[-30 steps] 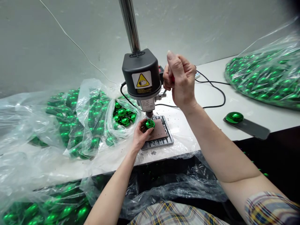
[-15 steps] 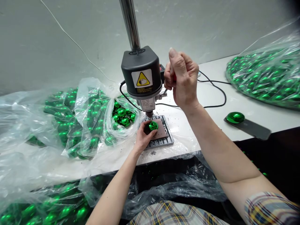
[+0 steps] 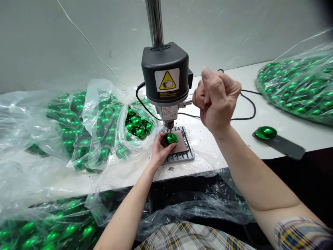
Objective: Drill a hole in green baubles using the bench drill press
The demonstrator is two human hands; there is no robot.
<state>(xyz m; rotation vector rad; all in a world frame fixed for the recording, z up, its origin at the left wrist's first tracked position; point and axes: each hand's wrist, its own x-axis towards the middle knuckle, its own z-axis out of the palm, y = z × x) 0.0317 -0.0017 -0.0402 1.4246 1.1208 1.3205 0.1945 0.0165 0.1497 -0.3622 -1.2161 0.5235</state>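
My left hand [image 3: 160, 151] holds a shiny green bauble [image 3: 172, 138] between thumb and fingers on a pinkish-brown board [image 3: 182, 144]. The board lies on the slotted metal base [image 3: 191, 152] of a small drill press [image 3: 166, 74]. The chuck [image 3: 169, 124] is directly above the bauble, and its thin bit reaches down to the bauble's top; whether it has entered cannot be made out. To the right of the motor housing, my right hand [image 3: 220, 100] is closed in a fist at the end of the metal feed lever [image 3: 188, 101]. The fingers hide the lever's grip.
Left of the press, an open clear plastic bag [image 3: 100, 114] holds many green baubles. Another bagged heap [image 3: 299, 86] lies at the right. One bauble [image 3: 265, 132] rests on a phone [image 3: 288, 146]. A black cable [image 3: 249, 104] crosses the table; dark shavings surround the base.
My right fist has come down and towards me relative to the drill press. My left hand keeps the bauble under the chuck. The whole view has shifted a little.
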